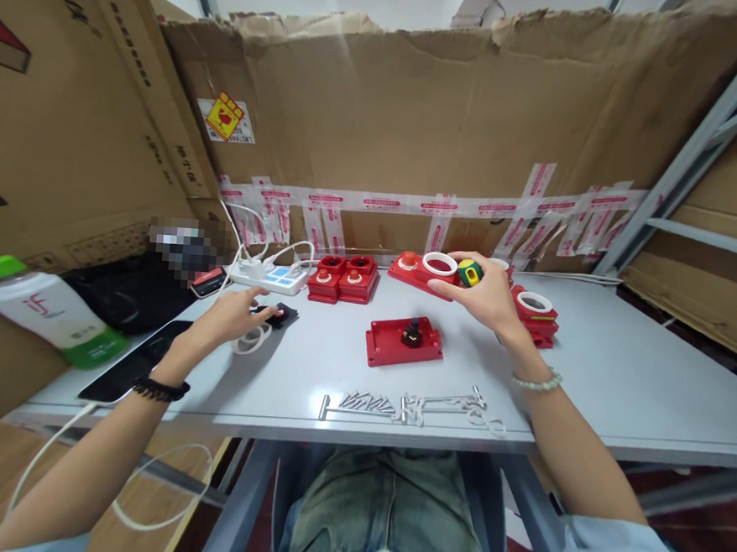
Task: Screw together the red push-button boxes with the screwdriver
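My right hand point(484, 298) grips a green and yellow button part point(470, 272) over a red housing with a white ring point(432, 269) at the back of the grey table point(620, 369). My left hand point(233, 313) reaches left of centre, its fingers apart, touching a small black part with a red button point(279, 313); a white ring point(251, 340) lies just under it. A red base plate with a black switch block point(403, 340) lies between my hands. Several screws and a hex key point(397, 404) lie near the front edge.
Two red button boxes point(343, 278) and a white power strip point(267, 277) stand at the back left. More red housings with a white ring point(535, 311) sit at the right. A green-capped bottle point(44, 308), a black phone point(128, 364) and a black bag lie left. Cardboard walls surround the table.
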Demonstrator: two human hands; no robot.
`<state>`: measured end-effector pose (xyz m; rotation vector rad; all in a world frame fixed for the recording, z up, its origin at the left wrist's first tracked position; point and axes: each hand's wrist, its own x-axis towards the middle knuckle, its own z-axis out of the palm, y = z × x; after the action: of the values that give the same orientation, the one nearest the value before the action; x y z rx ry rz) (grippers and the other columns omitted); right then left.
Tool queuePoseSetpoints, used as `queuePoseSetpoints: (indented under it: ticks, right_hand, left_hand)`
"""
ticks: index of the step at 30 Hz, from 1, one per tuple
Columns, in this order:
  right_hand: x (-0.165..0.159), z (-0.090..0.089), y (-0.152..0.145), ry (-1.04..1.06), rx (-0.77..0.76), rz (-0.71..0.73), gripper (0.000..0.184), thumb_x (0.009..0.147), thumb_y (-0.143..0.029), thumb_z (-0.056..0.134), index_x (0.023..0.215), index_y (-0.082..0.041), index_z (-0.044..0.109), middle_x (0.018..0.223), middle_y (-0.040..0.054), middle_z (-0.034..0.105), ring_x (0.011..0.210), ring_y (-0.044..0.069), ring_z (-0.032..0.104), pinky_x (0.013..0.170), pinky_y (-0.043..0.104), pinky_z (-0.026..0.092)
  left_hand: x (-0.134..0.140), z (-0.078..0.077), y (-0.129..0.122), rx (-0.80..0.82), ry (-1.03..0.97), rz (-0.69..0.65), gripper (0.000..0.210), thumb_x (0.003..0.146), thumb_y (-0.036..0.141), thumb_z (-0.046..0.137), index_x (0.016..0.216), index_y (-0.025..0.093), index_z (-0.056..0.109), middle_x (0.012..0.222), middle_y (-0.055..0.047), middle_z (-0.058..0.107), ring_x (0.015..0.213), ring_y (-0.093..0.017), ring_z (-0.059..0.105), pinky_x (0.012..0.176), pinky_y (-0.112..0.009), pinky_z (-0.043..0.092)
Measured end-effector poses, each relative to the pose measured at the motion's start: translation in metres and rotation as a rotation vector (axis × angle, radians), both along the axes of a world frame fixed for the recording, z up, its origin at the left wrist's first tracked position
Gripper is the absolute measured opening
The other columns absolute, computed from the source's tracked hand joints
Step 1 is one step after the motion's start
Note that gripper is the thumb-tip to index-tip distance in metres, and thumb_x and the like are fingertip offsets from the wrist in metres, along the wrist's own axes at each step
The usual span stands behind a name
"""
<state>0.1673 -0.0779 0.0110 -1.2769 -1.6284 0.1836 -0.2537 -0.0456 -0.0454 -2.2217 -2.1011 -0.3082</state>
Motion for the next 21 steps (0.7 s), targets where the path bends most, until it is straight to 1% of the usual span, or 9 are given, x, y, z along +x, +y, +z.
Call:
queuePoseSetpoints:
  ticks: [4, 8, 10, 12, 15, 18, 19, 20, 21]
  right_hand:
    - [0.0, -0.001, 0.0, 0.008, -0.017, 0.004, 0.057, 0.06, -0.049, 0.082, 0.105, -0.018, 0.07, 0.104, 0.0078, 0.072, 0.093, 0.025, 0.066, 0.083, 0.04, 0.051]
    - [0.0, -0.002, 0.001, 0.015, -0.028, 0.012, 0.057, 0.06, -0.05, 0.082, 0.105, -0.018, 0.07, 0.103, 0.008, 0.072, 0.091, 0.026, 0.066, 0.083, 0.041, 0.051]
    - [0.0, -0.002, 0.001, 0.008, -0.023, 0.008, 0.057, 0.06, -0.05, 0.082, 0.105, -0.018, 0.07, 0.103, 0.0083, 0.072, 0.093, 0.027, 0.066, 0.085, 0.042, 0.05]
    - [0.0, -0.002, 0.001, 0.002, -0.018, 0.002, 0.057, 0.06, -0.049, 0.082, 0.106, -0.018, 0.07, 0.104, 0.0084, 0.072, 0.095, 0.027, 0.065, 0.086, 0.043, 0.05]
    - [-0.001, -0.003, 0.002, -0.004, -0.016, 0.005, 0.056, 0.061, -0.048, 0.082, 0.106, -0.018, 0.07, 0.103, 0.0083, 0.072, 0.095, 0.027, 0.066, 0.086, 0.042, 0.05]
    - [-0.001, -0.004, 0.003, -0.007, -0.012, 0.023, 0.055, 0.062, -0.048, 0.082, 0.105, -0.017, 0.07, 0.104, 0.0088, 0.072, 0.094, 0.027, 0.066, 0.086, 0.042, 0.05]
    - [-0.002, -0.005, 0.003, -0.01, -0.008, 0.024, 0.055, 0.062, -0.048, 0.082, 0.105, -0.017, 0.07, 0.105, 0.0089, 0.072, 0.094, 0.027, 0.066, 0.086, 0.042, 0.05]
    - [-0.003, -0.005, 0.003, -0.013, -0.006, 0.024, 0.055, 0.062, -0.049, 0.082, 0.105, -0.018, 0.07, 0.105, 0.009, 0.072, 0.094, 0.027, 0.066, 0.086, 0.042, 0.05]
    - [-0.004, -0.005, 0.003, -0.016, -0.005, 0.024, 0.055, 0.061, -0.049, 0.082, 0.105, -0.018, 0.07, 0.105, 0.009, 0.072, 0.093, 0.027, 0.066, 0.085, 0.042, 0.051]
  left_hand:
    - [0.02, -0.007, -0.001, 0.045, 0.011, -0.124, 0.051, 0.088, 0.049, 0.042, 0.121, 0.014, 0.059, 0.109, -0.016, 0.071, 0.102, -0.031, 0.067, 0.086, -0.037, 0.05]
    - [0.028, -0.018, 0.003, 0.044, 0.035, -0.134, 0.042, 0.088, 0.041, 0.042, 0.114, 0.013, 0.061, 0.111, -0.018, 0.069, 0.102, -0.032, 0.066, 0.086, -0.038, 0.05]
    - [0.029, -0.022, 0.002, 0.042, 0.029, -0.137, 0.041, 0.088, 0.042, 0.044, 0.113, 0.014, 0.061, 0.108, -0.018, 0.069, 0.099, -0.032, 0.066, 0.084, -0.039, 0.05]
    - [0.03, -0.021, -0.002, 0.063, 0.012, -0.156, 0.043, 0.087, 0.045, 0.046, 0.113, 0.014, 0.06, 0.107, -0.017, 0.069, 0.098, -0.032, 0.066, 0.083, -0.039, 0.05]
    - [0.03, -0.01, -0.011, 0.185, -0.084, -0.204, 0.045, 0.087, 0.051, 0.048, 0.112, 0.016, 0.061, 0.105, -0.014, 0.069, 0.096, -0.03, 0.065, 0.083, -0.038, 0.049]
    - [0.012, 0.013, -0.013, 0.425, -0.214, -0.192, 0.037, 0.089, 0.047, 0.048, 0.104, 0.017, 0.064, 0.101, -0.009, 0.068, 0.087, -0.022, 0.063, 0.082, -0.031, 0.049]
    - [0.001, 0.022, -0.011, 0.518, -0.221, -0.137, 0.035, 0.091, 0.043, 0.046, 0.105, 0.017, 0.065, 0.101, -0.008, 0.066, 0.085, -0.02, 0.06, 0.083, -0.031, 0.048]
    - [-0.013, 0.03, -0.006, 0.605, -0.203, -0.037, 0.035, 0.092, 0.036, 0.043, 0.109, 0.015, 0.065, 0.1, -0.009, 0.065, 0.085, -0.02, 0.058, 0.085, -0.031, 0.047]
    - [-0.028, 0.038, -0.001, 0.635, -0.155, 0.072, 0.036, 0.091, 0.029, 0.041, 0.116, 0.014, 0.063, 0.1, -0.01, 0.063, 0.089, -0.021, 0.057, 0.089, -0.034, 0.046]
